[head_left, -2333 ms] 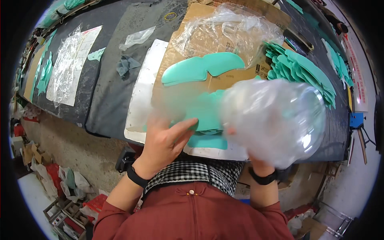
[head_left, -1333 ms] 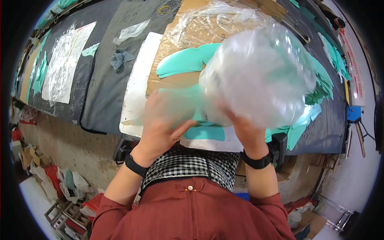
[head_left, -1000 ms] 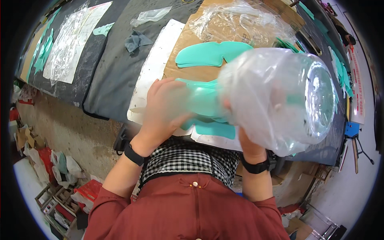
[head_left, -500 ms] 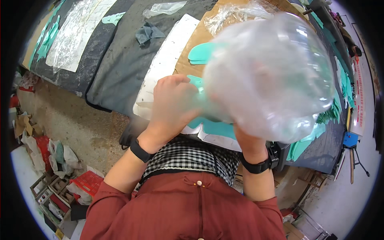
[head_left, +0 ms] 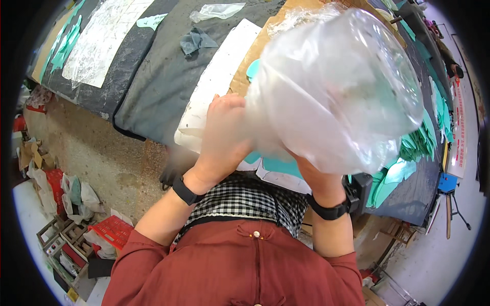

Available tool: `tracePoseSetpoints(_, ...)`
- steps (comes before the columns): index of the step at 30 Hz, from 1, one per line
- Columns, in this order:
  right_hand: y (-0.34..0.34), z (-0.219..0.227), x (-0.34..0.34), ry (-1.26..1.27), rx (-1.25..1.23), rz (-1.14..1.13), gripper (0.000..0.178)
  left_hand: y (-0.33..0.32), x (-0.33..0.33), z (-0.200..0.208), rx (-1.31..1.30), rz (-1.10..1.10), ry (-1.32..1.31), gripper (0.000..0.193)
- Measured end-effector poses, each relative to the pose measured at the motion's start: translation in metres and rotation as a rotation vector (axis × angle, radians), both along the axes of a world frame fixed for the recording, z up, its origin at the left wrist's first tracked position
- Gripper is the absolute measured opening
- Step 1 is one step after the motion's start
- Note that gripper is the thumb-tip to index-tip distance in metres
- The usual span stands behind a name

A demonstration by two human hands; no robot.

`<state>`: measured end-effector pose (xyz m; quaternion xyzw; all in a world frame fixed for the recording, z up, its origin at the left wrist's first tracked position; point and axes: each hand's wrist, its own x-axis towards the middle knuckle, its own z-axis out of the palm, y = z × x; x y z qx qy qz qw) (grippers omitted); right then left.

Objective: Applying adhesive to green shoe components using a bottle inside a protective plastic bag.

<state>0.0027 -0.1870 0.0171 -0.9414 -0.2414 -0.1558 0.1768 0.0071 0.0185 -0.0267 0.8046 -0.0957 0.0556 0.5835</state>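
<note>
Clear plastic bag (head_left: 334,92), contents blurred, partly hides the right hand (head_left: 319,177).

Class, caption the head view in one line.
Left hand and partly hidden right hand at a puffed-out clear plastic bag above a dark table with green pieces.

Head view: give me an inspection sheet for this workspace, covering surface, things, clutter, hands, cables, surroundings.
Surface: dark table, with white board and brown cardboard.
Things: plastic bag at the hands; green piece on the white board, partly hidden.
Clutter: grey cloth, plastic scrap, crumpled film; green stack at right.
Hands: left hand blurred near the plastic bag, grip unclear; right hand at its lower side, fingertips hidden.
Cables: nothing clearly seen.
Surroundings: red basket at left, blue stand at right.
</note>
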Motion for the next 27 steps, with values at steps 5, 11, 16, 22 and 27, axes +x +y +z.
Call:
tracePoseSetpoints(5, -0.032, 0.055, 0.009, 0.032, -0.098, 0.101, 0.025, 0.006, 0.002, 0.009, 0.192, 0.033, -0.162, 0.031)
tracePoseSetpoints(11, -0.005, 0.023, -0.012, -0.069, 0.278, -0.074, 0.020, 0.005, 0.004, 0.003, 0.205, 0.010, -0.211, 0.036)
tracePoseSetpoints(16, -0.057, 0.019, -0.019, -0.071, 0.648, -0.396, 0.021, 0.002, -0.001, 0.020, 0.197, 0.058, -0.111, 0.036)
tracePoseSetpoints(22, -0.087, 0.056, 0.013, -0.079, 0.814, -0.336, 0.040, -0.002, -0.006, 0.031, 0.332, 0.150, -0.061, 0.030)
tracePoseSetpoints(27, -0.033, 0.061, 0.049, 0.023, 0.993, -0.211, 0.036, -0.001, -0.005, 0.032, 0.264, 0.128, -0.015, 0.025)
